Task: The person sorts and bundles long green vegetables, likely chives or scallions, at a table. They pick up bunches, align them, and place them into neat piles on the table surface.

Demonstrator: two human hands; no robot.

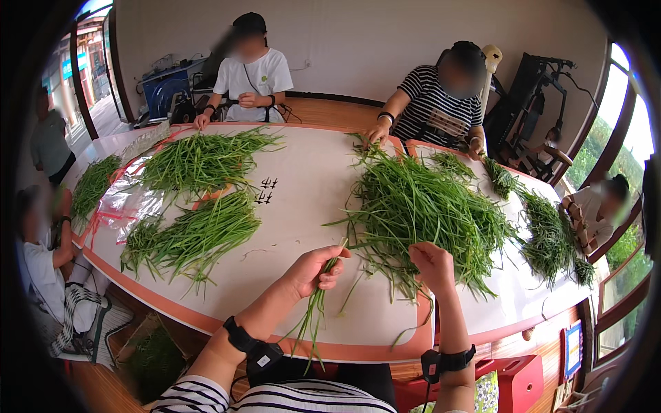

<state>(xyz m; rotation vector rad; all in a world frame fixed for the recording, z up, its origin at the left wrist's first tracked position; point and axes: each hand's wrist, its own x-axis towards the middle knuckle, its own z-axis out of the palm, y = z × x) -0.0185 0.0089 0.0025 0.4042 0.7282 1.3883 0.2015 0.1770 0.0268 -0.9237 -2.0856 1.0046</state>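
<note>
My left hand (319,269) is closed round a small bunch of long green leafy stalks (316,304), whose leaves hang down over the table's near edge. To the right, my right hand (433,260) is raised at the near side of a big heap of loose green stalks (418,201); its fingers are curled, and whether they pinch a stalk cannot be told. A laid-out pile of green stalks (206,232) lies left of my hands, with another pile (201,160) behind it. Black straps with small boxes sit on both my wrists.
Clear plastic bags (129,199) with red edging lie on the table (304,170) at the left. Across it, two people handle stalks; others sit at both ends. More greens (550,237) lie at the right. A box of greens (155,356) and a red stool (516,382) stand below.
</note>
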